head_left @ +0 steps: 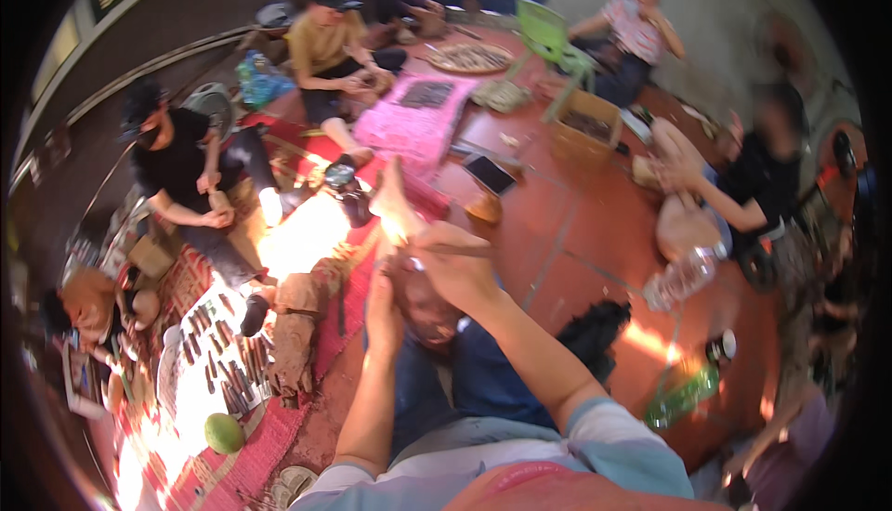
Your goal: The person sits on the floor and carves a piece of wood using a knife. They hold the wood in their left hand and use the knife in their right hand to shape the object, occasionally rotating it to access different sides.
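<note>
Head view: left fingers [380,299] half-curled, steadying a blurred brown lump [423,312]; right fingers [437,267] wrapped round a slim stick [465,251]!

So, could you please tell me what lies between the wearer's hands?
In the head view, a rounded brown object lies between the left hand and right hand.

Glaring sunlight bleaches patches of rug [269,446]; edges bend into black, detail smeared, perhaps by motion.
</note>
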### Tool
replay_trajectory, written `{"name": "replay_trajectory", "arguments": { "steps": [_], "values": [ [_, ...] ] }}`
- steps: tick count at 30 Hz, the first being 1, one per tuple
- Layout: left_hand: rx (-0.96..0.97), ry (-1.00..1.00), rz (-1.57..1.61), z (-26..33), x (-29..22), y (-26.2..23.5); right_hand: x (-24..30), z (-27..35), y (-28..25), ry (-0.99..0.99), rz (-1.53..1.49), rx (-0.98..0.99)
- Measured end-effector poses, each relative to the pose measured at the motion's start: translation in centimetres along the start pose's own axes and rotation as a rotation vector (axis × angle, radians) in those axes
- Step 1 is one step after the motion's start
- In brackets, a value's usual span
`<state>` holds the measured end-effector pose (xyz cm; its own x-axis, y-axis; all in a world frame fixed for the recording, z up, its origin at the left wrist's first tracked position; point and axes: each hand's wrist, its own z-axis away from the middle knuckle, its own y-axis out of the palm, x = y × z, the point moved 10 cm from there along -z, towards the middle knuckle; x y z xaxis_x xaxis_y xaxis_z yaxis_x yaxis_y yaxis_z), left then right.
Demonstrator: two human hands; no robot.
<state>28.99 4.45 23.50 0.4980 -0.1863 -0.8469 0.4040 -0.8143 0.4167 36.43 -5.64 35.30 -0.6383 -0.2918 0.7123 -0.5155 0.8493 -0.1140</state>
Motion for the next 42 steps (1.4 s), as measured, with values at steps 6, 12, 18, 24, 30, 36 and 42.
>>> {"name": "replay_trajectory", "arguments": {
  "steps": [6, 12, 18, 24, 30, 36, 42],
  "values": [
    [-0.086, -0.05, 0.068, 0.2, 0.8, -0.8, 1.7, 0.0, 0.7, -0.004, 0.184, 0.102],
    [-0.052, -0.006, -0.071, -0.3, 0.8, -0.8, 1.3, -0.4, -0.9, -0.027, 0.102, -0.002],
    [-0.176, 0.107, -0.114, -0.2, -0.1, -0.4, 0.1, -0.7, -3.4, 0.077, 0.02, -0.104],
    [-0.296, -0.002, 0.13, 0.1, 0.9, -0.9, -0.6, 0.8, 0.5, -0.067, 0.053, 0.139],
    [-0.272, -0.056, 0.097, 0.2, 1.8, -1.4, -1.8, 0.9, -0.2, 0.121, -0.101, 0.053],
    [-0.212, 0.051, 0.129, -0.4, 0.6, -0.5, -0.9, -0.3, -1.8, 0.122, 0.007, -0.049],
    [-0.197, 0.024, -0.065, -0.2, 1.0, -0.6, -1.6, -1.0, -1.8, 0.181, -0.1, -0.034]
  ]
}}
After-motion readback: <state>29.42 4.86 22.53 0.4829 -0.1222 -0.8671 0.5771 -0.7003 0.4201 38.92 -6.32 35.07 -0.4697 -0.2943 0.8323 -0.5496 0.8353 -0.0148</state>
